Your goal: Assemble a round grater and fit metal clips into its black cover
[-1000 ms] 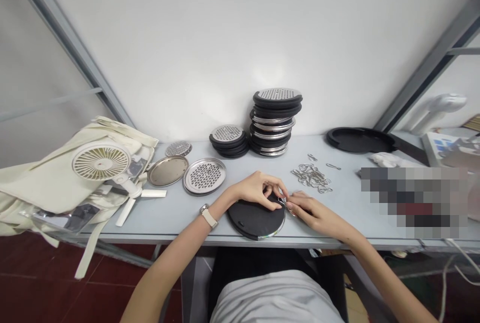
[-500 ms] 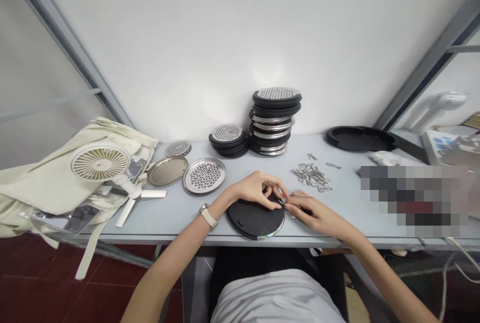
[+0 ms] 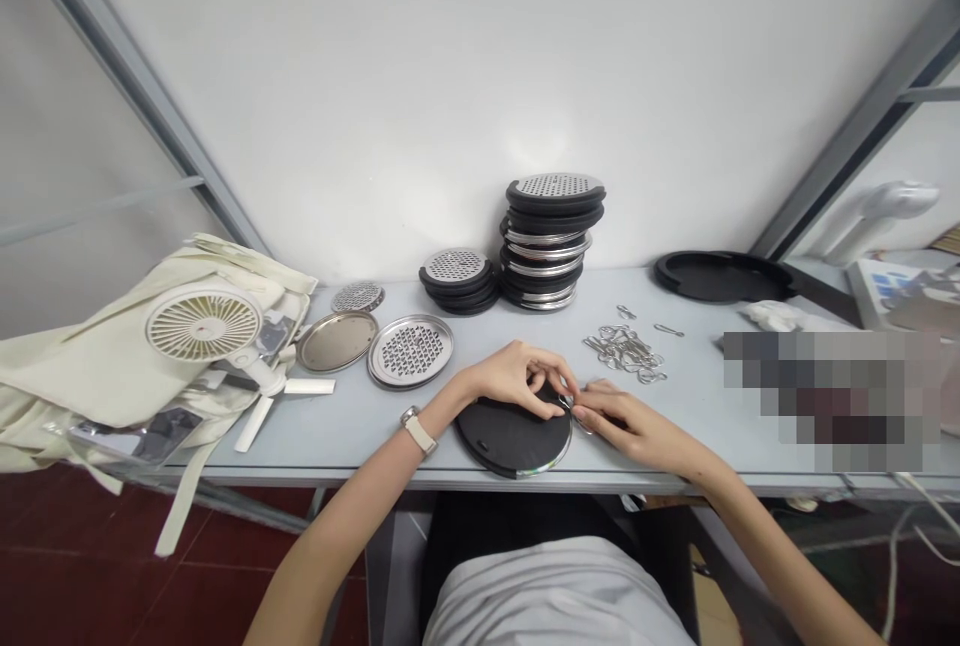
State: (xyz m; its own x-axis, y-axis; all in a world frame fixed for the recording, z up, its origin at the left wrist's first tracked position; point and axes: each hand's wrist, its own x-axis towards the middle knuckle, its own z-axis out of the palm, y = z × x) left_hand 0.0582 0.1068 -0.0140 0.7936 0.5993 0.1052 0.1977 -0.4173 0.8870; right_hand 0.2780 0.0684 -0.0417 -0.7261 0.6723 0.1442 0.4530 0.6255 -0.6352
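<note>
My left hand (image 3: 517, 378) grips the upper edge of a round black rubber-like disc (image 3: 510, 441), which lies flat on the table with a thin steel rim showing at its lower edge. My right hand (image 3: 626, 421) comes in from the right, and its fingertips pinch a small metal clip (image 3: 568, 406) at the disc's edge. My fingers hide most of the clip. A loose pile of similar metal clips (image 3: 624, 351) lies just beyond my right hand.
Behind the hands rise a tall stack of black-and-steel grater discs (image 3: 553, 246) and a shorter stack (image 3: 457, 280). Steel plates (image 3: 411, 351) lie on the grey table (image 3: 352, 436) to the left, beside a folding fan (image 3: 202, 324) on a cream bag (image 3: 82, 376). A black lid (image 3: 720, 277) lies at the back right.
Both hands stay at the disc's edge with only slight finger shifts. The camera view has moved a little; the objects on the table have not changed.
</note>
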